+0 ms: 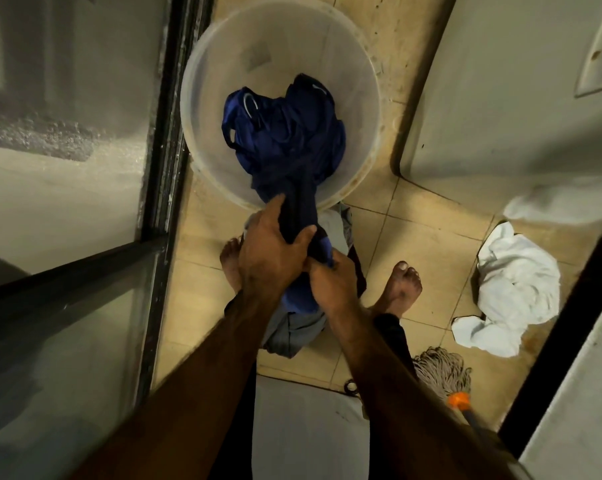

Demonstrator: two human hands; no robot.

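Head view, looking straight down: the tiled floor (413, 244) carries a translucent bucket (275, 36) ahead of your feet, and most of the blue garment (285, 133) lies bunched inside it. One twisted length runs from that heap out over the near rim toward you, so its long axis points from bucket to body. Your left hand (271, 251) is the nearer one to the bucket, fingers and thumb wrapped round the dark twisted part just outside the rim. Your right hand (330, 282) grips the tail end just behind it, touching the left. Any wringing or pulling, I judge, works along that line. A white cloth (517, 282) and a mop head (441, 372) lie well apart on your right.
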